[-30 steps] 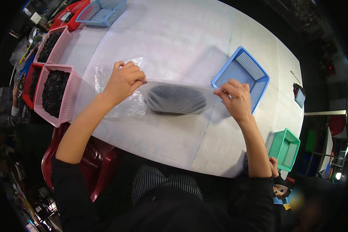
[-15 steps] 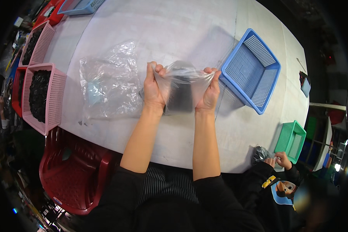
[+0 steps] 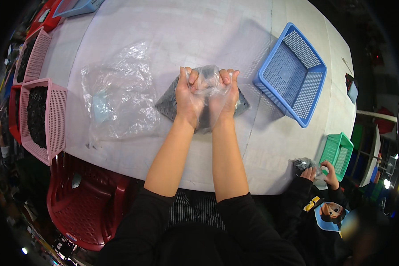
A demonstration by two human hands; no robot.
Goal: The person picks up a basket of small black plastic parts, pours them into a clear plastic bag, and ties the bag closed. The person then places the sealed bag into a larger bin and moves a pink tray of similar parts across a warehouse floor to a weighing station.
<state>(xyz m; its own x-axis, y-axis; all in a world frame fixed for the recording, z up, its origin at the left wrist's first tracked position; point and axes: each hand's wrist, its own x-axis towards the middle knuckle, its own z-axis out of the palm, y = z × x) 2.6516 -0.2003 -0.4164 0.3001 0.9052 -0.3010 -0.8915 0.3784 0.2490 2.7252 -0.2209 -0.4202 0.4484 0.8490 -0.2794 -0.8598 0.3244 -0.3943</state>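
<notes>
A clear plastic bag point(image 3: 204, 116) with dark contents stands on the table in front of me, its lower corners spreading to both sides. My left hand point(image 3: 189, 95) is closed on the left side of its gathered mouth. On the other side my right hand point(image 3: 224, 91) grips the film the same way, fingers curled in and thumb up. The film bunches between the two fists, which are only a little apart. What the dark contents are, I cannot make out. Left of the bag lies a flat, crinkled clear plastic sheet or bag point(image 3: 119, 95) with a pale blue patch.
A blue basket point(image 3: 264, 86) stands to the right. Pink baskets point(image 3: 57, 119) holding black pieces line the left edge, above a dark red chair point(image 3: 86, 208). At lower right, another person's hands point(image 3: 328, 175) handle a small bag point(image 3: 302, 165) beside a green basket point(image 3: 337, 153).
My hands have come closer together, gathering the bag's mouth that was stretched wide. The dark, filled lower corners now show at both sides. The other person's hands have shifted apart slightly.
</notes>
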